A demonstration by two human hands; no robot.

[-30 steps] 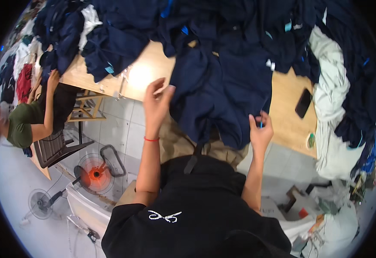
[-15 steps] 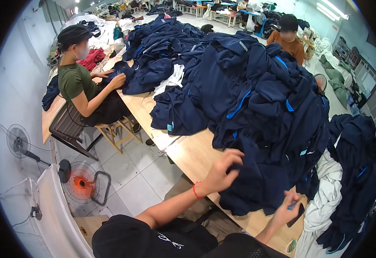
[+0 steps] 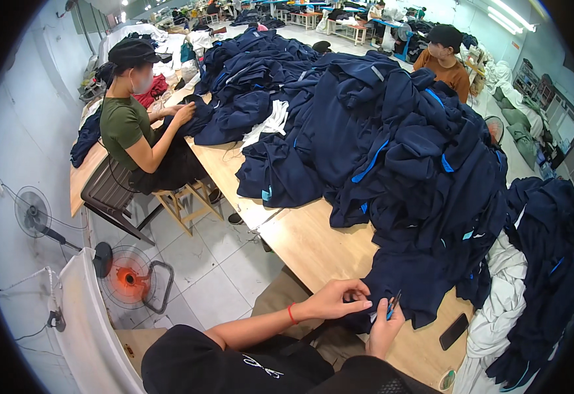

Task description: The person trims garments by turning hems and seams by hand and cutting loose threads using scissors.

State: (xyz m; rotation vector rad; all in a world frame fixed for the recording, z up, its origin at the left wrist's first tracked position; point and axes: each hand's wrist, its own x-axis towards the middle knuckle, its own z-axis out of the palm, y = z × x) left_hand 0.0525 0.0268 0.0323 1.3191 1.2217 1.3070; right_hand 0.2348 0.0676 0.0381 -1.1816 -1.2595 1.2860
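My right hand (image 3: 385, 331) is closed around small blue-and-dark thread snips (image 3: 392, 306), their points facing up and away. Just left of it, my left hand (image 3: 335, 299), with a red cord at the wrist, hovers at the near edge of a navy garment (image 3: 408, 279). Its fingers are curled, with a gap between them and the thumb; nothing shows in it. The garment lies over the table's near edge, joined to a large heap of navy garments (image 3: 366, 131) with bright blue strips. A bit of white shows beside the snips, too small to name.
A black phone (image 3: 454, 331) lies on the wooden table (image 3: 320, 246), right of my hands. White cloth (image 3: 500, 295) and more navy garments (image 3: 543, 262) hang at the right. A co-worker in green (image 3: 126, 128) sits at the far left, handling dark cloth. A floor fan (image 3: 129, 279) stands left.
My left hand has come down and nearer to the garment's edge. My right hand has moved left from beside the phone, bringing the snips into plain sight. The garment's near part has shifted.
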